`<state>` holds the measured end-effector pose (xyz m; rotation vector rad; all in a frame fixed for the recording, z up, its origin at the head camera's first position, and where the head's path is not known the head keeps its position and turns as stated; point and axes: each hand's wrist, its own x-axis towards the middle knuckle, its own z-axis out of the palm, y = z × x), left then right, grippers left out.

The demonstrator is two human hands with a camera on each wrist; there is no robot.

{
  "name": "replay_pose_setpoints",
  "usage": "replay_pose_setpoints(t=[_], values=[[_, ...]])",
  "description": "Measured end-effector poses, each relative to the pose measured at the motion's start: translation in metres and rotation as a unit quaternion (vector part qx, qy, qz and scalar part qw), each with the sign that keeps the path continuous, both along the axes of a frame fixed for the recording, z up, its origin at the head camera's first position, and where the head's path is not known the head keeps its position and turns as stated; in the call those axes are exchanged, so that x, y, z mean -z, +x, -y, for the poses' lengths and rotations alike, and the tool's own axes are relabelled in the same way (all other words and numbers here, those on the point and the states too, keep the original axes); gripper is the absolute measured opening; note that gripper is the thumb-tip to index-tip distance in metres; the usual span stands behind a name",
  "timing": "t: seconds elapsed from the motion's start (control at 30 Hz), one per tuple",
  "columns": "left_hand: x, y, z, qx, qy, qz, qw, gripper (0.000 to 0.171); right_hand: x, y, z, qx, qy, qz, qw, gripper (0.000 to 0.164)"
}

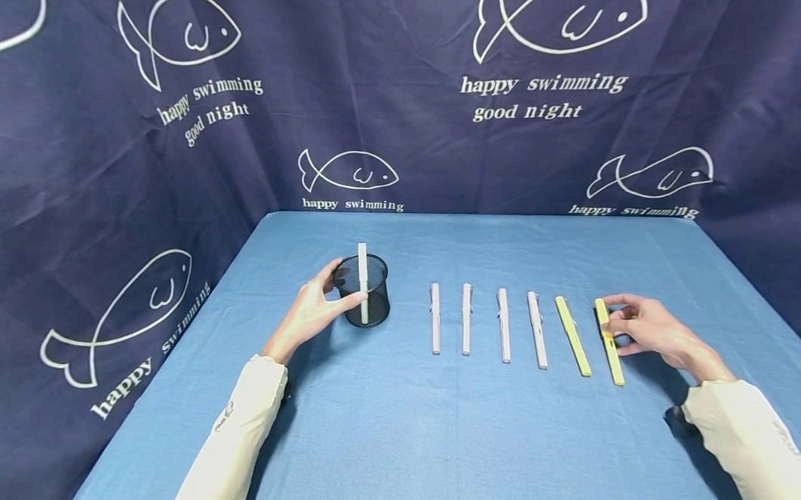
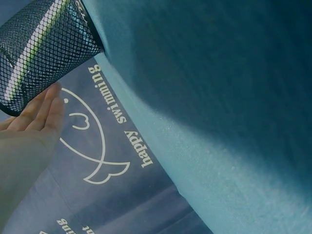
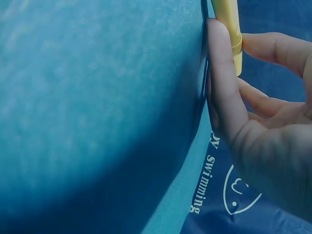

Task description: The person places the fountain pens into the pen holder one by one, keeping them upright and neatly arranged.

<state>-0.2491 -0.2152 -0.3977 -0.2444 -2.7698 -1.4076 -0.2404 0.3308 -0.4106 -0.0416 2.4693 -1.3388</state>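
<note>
My left hand (image 1: 310, 309) grips a black mesh pen holder (image 1: 378, 309), thumb in front and fingers behind. One pale pen (image 1: 362, 263) stands in the holder, its top above the rim; through the mesh in the left wrist view it looks greenish-white. At the right end of a row of pens, my right hand (image 1: 651, 329) pinches a yellow pen (image 1: 614, 361) between thumb and fingers near its upper half. The right wrist view shows the yellow pen (image 3: 228, 19) between the thumb and a straight finger. Whether it is off the cloth I cannot tell.
Left of the held pen lies another yellow pen (image 1: 573, 338). Several whitish-pink pens, such as the leftmost pen (image 1: 435, 320), continue the row toward the holder. A blue cloth (image 1: 432, 433) covers the table; a navy curtain (image 1: 434, 131) with fish prints hangs behind and at the sides.
</note>
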Motion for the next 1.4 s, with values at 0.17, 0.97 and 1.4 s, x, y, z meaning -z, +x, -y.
replay_pose_setpoints(t=[0.17,0.97,1.4], values=[[0.000,-0.001,0.000,0.000,-0.006,-0.003,1.0000,0.096,0.000,0.000,0.000,0.002,-0.019,-0.018,1.000,0.062],[-0.001,0.000,-0.001,0.000,-0.005,0.000,1.0000,0.095,-0.003,0.000,0.016,0.020,-0.081,-0.130,0.988,0.064],[-0.001,0.001,-0.002,-0.002,0.000,0.001,1.0000,0.094,-0.009,0.001,0.027,0.023,-0.129,-0.182,0.974,0.053]])
